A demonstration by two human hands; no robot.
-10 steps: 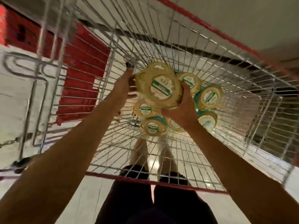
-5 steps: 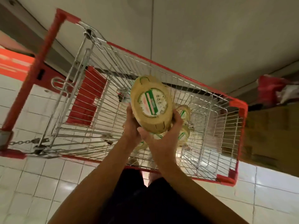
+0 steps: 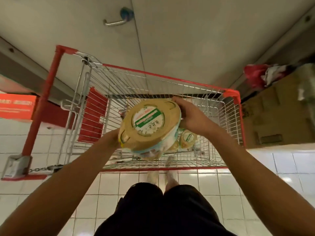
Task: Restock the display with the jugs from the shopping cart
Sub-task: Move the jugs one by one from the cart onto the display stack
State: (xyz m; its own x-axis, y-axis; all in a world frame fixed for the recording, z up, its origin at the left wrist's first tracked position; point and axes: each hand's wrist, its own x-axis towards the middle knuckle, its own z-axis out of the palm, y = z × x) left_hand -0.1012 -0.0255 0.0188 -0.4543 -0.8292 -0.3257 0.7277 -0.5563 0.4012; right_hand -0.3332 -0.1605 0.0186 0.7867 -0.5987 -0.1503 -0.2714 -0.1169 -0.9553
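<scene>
The shopping cart [image 3: 153, 76] stands before me. Above its basket I hold one jug [image 3: 150, 125], my right hand [image 3: 189, 116] curled over its rim and my left hand [image 3: 111, 139] against its side, fingers hidden. Another jug [image 3: 187, 139] lies inside the cart, so I judge the restocking unfinished.

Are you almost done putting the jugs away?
Not yet. The display isn't in view, so no shelved jugs show. Right now the left hand and right hand hold one jug above the shopping cart. At least a second jug sits in the cart below, so that still needs carrying over.
</scene>
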